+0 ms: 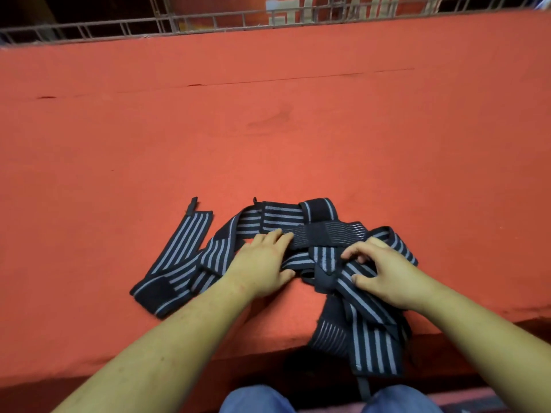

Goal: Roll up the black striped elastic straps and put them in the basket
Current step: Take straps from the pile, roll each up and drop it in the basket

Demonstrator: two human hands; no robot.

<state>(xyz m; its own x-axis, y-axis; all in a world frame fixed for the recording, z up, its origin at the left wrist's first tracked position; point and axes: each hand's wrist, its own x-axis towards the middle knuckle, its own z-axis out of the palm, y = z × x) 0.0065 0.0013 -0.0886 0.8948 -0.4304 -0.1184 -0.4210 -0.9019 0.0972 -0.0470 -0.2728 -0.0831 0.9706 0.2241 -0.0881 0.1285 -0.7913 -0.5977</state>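
Observation:
A tangle of black elastic straps with grey stripes (325, 234) lies unrolled near the front edge of a red cloth-covered table (268, 129). One strap (179, 251) stretches flat to the left, and another strap end (366, 344) hangs over the table's front edge. My left hand (262, 263) rests on the pile's left side with its fingers laid straight on a strap. My right hand (378, 272) has its fingers curled over the straps at the right, and the fingertips pinch a fold. No basket is in view.
A metal grid railing (208, 22) runs along the table's far edge. The red surface stretches wide beyond the straps. My knees in blue trousers (256, 400) show below the front edge.

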